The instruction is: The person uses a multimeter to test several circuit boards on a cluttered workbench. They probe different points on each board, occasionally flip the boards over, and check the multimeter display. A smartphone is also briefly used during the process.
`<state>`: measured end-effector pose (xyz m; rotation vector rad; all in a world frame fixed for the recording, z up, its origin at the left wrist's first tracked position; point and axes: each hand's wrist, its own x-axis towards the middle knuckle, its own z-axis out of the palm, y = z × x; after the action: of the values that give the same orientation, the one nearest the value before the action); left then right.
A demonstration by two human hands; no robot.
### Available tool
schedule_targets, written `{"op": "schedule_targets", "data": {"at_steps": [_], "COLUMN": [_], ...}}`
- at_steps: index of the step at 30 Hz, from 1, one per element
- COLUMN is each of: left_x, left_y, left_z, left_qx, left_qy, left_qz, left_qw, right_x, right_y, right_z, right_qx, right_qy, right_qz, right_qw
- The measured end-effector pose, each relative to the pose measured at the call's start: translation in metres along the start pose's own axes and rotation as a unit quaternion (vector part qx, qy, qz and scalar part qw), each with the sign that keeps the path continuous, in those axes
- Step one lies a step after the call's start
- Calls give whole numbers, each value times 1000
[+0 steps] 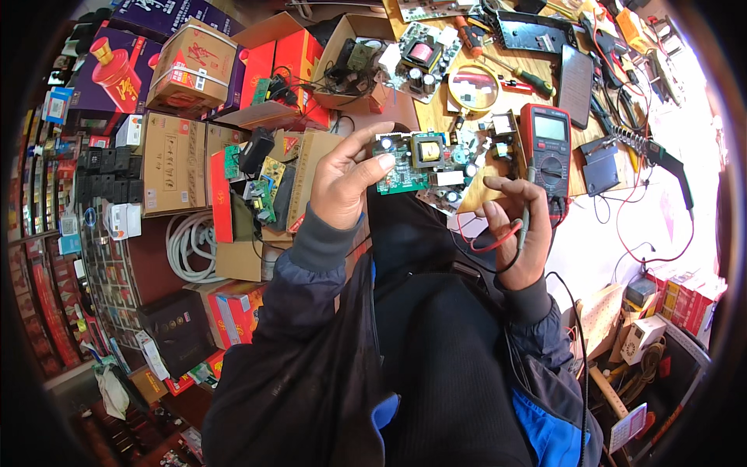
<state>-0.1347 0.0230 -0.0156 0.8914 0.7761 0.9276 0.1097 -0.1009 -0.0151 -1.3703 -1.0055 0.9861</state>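
My left hand (346, 177) grips a green circuit board (398, 177) by its left end, thumb on top and fingers behind. A yellow-wound transformer (427, 151) stands out among the board's parts. To the right, apart from the board, my right hand (523, 241) has its fingers curled round a slim dark test probe (526, 212). Red and black leads loop beside that hand. Just beyond it, a red multimeter (547, 148) lies on the bench with its grey screen facing up.
A magnifying glass (473, 87), a green-handled screwdriver (535, 84) and another circuit board (424, 54) lie on the wooden bench. At the right is a soldering iron (675, 175) with a coiled guard. Open cartons (299, 167) of electronic parts stand at the left, near a coiled grey hose (191, 249).
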Motion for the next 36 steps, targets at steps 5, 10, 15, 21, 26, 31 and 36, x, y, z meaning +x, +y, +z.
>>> {"op": "schedule_targets", "data": {"at_steps": [5,10,15,21,26,31,36], "left_x": [0,1,1,4,6,7,10], "left_y": [0,-3,-2,-4,-4,-4,-7], "left_z": [-8,-12,-17,-20,-23,-29,-33], "left_qx": [22,31,-4,-22,-38,-58,-68], "left_qy": [25,44,45,65,70,66,72], "left_qz": [25,38,26,34,30,14,15], "left_qw": [999,998,999,997,996,996,995], "right_x": [-3,-6,-9,-11,-10,-11,-10], "right_y": [-3,-5,-4,-1,0,0,3], "right_z": [2,0,-3,-3,-2,-3,-2], "right_qx": [-28,-30,-47,-51,-31,-50,-54], "right_qy": [3,-6,-26,-48,-54,-58,-61], "right_qz": [-34,-38,-57,-81,-89,-90,-90], "right_qw": [999,999,997,994,994,993,993]}}
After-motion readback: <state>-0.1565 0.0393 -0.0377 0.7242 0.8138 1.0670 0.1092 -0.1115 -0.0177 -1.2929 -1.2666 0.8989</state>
